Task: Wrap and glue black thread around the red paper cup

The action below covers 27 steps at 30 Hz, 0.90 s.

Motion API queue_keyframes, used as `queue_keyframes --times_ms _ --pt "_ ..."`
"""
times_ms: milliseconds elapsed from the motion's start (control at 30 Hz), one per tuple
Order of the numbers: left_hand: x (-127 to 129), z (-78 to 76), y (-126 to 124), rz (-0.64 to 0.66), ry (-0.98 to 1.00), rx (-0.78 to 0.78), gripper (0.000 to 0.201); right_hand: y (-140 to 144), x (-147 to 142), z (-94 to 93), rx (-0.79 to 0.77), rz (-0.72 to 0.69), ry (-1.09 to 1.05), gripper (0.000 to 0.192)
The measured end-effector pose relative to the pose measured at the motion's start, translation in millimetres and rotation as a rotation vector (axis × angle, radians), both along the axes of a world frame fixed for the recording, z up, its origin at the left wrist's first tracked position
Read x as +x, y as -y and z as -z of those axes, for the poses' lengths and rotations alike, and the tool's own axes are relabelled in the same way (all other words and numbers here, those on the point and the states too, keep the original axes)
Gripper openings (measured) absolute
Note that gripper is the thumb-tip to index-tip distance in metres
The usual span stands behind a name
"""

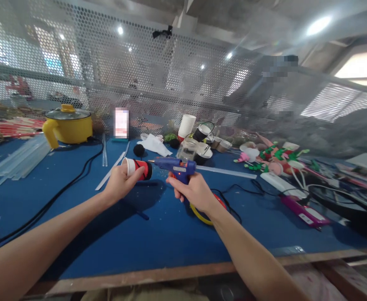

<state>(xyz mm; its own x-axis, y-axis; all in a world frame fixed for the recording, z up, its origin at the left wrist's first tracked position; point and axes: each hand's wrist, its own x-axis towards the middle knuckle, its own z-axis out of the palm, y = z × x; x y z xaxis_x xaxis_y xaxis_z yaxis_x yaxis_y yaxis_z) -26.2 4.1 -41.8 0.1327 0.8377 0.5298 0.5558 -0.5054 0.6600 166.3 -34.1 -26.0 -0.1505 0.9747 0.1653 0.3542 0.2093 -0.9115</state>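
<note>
Left hand point(121, 180) grips a cup point(137, 168) lying sideways; right hand point(192, 191) grips the glue gun point(177, 166), nozzle pointing left, just beside the cup's base.

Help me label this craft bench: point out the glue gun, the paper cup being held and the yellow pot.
glue gun point(174, 164): head view, on its blue barrel.
paper cup point(138, 168): head view, on its red and black side.
yellow pot point(72, 128): head view, on its front wall.

Bright, even light from ceiling lamps point(318, 25) and a glaring window point(363, 65) at right. Soft forearm shadows on the blue worktop point(158, 238). Wide-angle bending at edges; mesh screen point(146, 67) hazy, far clutter soft, a few pixelated patches.
</note>
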Motion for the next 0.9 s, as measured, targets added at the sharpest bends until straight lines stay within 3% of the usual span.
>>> queue_keyframes --times_ms 367,633,900 --pt "-0.6 2.1 -1.4 0.025 -0.077 0.108 0.034 1.8 -1.8 1.6 0.085 0.04 0.27 0.02" --pt "1.4 2.0 0.3 0.001 -0.019 0.025 0.033 6.5 -5.5 -0.3 0.082 0.088 0.309 0.034" --pt "0.6 2.6 -1.2 -0.008 -0.067 0.083 0.037 8.5 -5.1 -1.4 0.102 0.079 0.301 0.024"
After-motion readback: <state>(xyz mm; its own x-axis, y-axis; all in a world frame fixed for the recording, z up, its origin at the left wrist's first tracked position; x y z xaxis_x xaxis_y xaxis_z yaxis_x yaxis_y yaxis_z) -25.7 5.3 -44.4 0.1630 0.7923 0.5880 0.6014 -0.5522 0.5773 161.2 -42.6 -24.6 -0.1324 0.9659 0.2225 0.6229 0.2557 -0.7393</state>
